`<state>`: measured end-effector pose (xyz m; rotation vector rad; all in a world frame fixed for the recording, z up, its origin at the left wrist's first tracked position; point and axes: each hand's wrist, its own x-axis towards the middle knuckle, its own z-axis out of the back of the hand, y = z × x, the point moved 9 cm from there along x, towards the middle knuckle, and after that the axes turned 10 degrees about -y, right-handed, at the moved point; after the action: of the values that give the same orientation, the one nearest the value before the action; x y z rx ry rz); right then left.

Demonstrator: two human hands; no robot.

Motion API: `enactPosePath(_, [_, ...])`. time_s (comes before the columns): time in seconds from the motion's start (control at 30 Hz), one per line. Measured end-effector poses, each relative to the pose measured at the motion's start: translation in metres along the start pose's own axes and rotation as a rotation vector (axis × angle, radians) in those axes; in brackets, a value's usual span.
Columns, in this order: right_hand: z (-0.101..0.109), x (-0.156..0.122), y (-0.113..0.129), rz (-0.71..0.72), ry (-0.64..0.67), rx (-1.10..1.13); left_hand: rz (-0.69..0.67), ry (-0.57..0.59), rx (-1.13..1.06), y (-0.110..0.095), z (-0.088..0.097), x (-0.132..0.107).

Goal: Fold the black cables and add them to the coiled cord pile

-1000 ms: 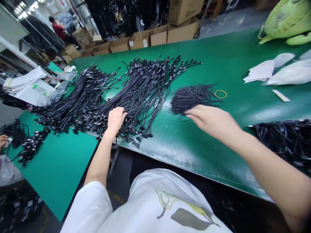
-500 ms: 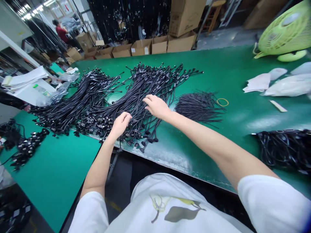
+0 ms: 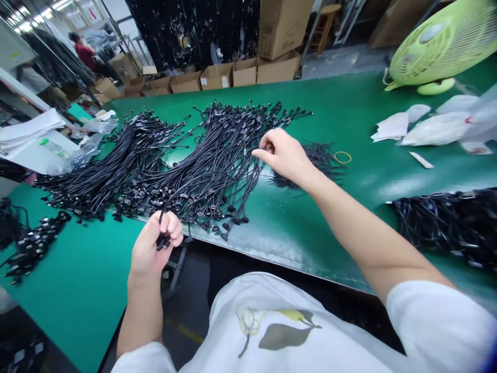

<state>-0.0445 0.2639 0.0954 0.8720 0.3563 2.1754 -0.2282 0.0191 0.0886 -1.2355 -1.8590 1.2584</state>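
A big heap of black cables with connector ends lies across the green table. My left hand is closed on the plug end of one black cable, pulled back over the table's near edge. My right hand hovers at the right side of the heap, thumb and fingers pinched on a cable strand. Behind that hand lies a small bunch of thin black ties, with a yellow rubber band beside it.
A second cable heap lies to the left, another dark pile at the right edge. White bags and papers and a green fan sit at the far right. Cardboard boxes line the far side. A person in red stands at the far left.
My left hand has drawn back from the heap toward me with a cable end in it. My right hand went from the ties to the heap, then slid right along it.
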Motion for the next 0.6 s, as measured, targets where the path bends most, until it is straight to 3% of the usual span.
enactPosePath(0.03, [0.002, -0.007, 0.014, 0.071, -0.083, 0.080, 0.040, 0.019, -0.043, 0.004, -0.004, 0.000])
enactPosePath(0.07, [-0.005, -0.014, 0.032, 0.173, -0.079, 0.175, 0.072, 0.044, -0.092, 0.005, -0.008, -0.001])
enactPosePath(0.13, [-0.038, -0.024, 0.061, 0.352, 0.106, 0.332, 0.073, 0.113, -0.222, -0.005, -0.014, -0.008])
enactPosePath(0.2, [-0.064, -0.021, 0.064, 0.385, 0.256, 0.347, -0.084, 0.137, -0.396, -0.039, -0.007, -0.016])
enactPosePath(0.23, [-0.067, -0.014, 0.056, 0.352, 0.245, 0.291, -0.234, 0.114, -0.471, -0.062, 0.003, -0.023])
enactPosePath(0.3, [-0.048, 0.000, 0.031, 0.259, 0.064, 0.095, -0.525, -0.038, -0.432, -0.099, 0.028, -0.036])
enactPosePath(0.37, [-0.017, -0.010, 0.018, 0.213, -0.105, -0.122, -0.649, -0.238, -0.151, -0.109, 0.039, -0.042])
enactPosePath(0.4, [-0.007, -0.024, 0.020, 0.215, -0.105, -0.203, -0.639, -0.311, 0.018, -0.103, 0.037, -0.039])
enactPosePath(0.47, [-0.003, -0.067, 0.038, 0.279, 0.076, -0.299, -0.555, -0.335, 0.269, -0.070, 0.019, -0.027])
enactPosePath(0.53, [-0.004, -0.114, 0.067, 0.377, 0.283, -0.261, -0.428, -0.137, 0.549, -0.015, -0.021, -0.012])
enactPosePath(0.6, [0.005, -0.139, 0.081, 0.378, 0.337, -0.200, -0.199, 0.189, 0.661, 0.056, -0.062, -0.008])
